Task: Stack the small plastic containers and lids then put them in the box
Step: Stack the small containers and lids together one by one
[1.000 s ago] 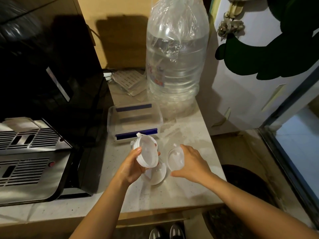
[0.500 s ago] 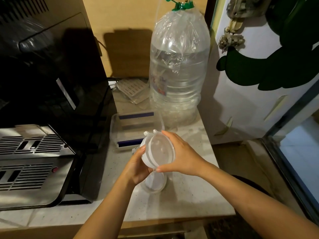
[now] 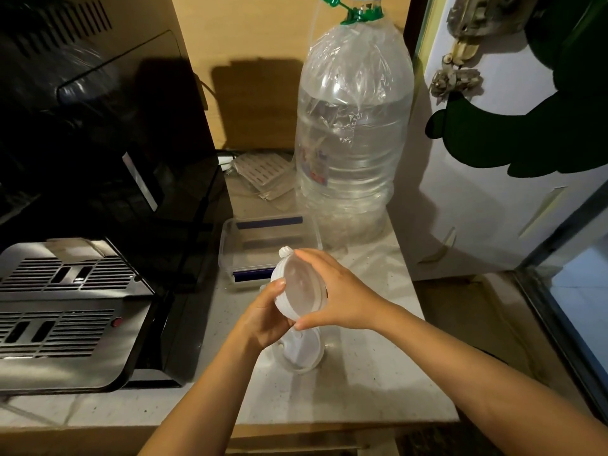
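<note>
Both hands hold a tilted stack of small round translucent plastic containers and lids (image 3: 301, 286) above the counter. My left hand (image 3: 265, 319) grips the stack from below and behind, thumb on its rim. My right hand (image 3: 339, 291) presses a clear piece onto the stack's front, fingers around its edge. Another small clear container with a white lid piece (image 3: 302, 353) rests on the counter right beneath the hands. The clear rectangular box (image 3: 230, 255) with blue clips sits open just behind the stack.
A large clear water bottle (image 3: 353, 133) stands behind the box on the right. A black appliance (image 3: 98, 192) with a metal grille fills the left side. The marble counter (image 3: 345, 396) ends near the front; a white door (image 3: 493, 159) stands to the right.
My right hand brought its clear piece from beside the stack onto the stack held by my left hand. Both hands now press together on it, raised slightly.
</note>
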Action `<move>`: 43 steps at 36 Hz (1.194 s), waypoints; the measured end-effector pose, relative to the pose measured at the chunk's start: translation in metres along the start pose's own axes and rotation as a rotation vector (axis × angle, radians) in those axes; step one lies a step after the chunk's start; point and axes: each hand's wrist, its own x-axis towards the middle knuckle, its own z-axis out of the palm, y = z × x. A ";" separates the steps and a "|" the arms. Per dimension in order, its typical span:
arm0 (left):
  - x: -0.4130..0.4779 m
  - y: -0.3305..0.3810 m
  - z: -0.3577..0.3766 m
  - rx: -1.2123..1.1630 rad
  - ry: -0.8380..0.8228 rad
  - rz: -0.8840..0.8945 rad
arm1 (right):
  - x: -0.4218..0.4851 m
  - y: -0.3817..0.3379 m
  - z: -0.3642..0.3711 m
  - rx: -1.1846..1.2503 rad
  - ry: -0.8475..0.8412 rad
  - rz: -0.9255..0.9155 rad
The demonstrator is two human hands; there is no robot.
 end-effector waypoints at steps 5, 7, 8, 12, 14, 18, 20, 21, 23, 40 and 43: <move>-0.004 0.000 -0.001 0.019 -0.017 0.026 | 0.006 0.002 0.003 -0.004 -0.047 -0.003; -0.004 0.001 -0.002 0.042 -0.019 0.036 | 0.008 0.002 0.003 0.009 -0.066 0.008; -0.005 0.001 -0.003 0.051 -0.014 0.040 | 0.009 0.003 0.004 0.017 -0.074 0.016; -0.013 0.001 -0.016 0.084 0.046 0.038 | 0.010 0.013 0.008 0.021 -0.092 0.062; -0.019 -0.001 -0.025 0.077 0.101 0.024 | 0.007 0.021 0.013 -0.021 -0.120 0.098; -0.031 -0.006 -0.042 0.012 0.207 -0.001 | -0.002 0.036 0.031 -0.154 -0.204 0.163; -0.035 -0.008 -0.049 -0.020 0.239 -0.007 | -0.005 0.043 0.042 -0.239 -0.251 0.181; -0.038 -0.009 -0.050 -0.029 0.244 -0.008 | -0.006 0.046 0.047 -0.273 -0.270 0.189; -0.042 -0.010 -0.053 -0.046 0.248 -0.004 | -0.007 0.049 0.055 -0.326 -0.293 0.204; -0.052 -0.011 -0.050 -0.048 0.271 0.028 | 0.006 0.050 0.083 -0.549 -0.288 0.107; -0.051 -0.011 -0.052 -0.042 0.261 0.024 | 0.005 0.048 0.081 -0.540 -0.285 0.102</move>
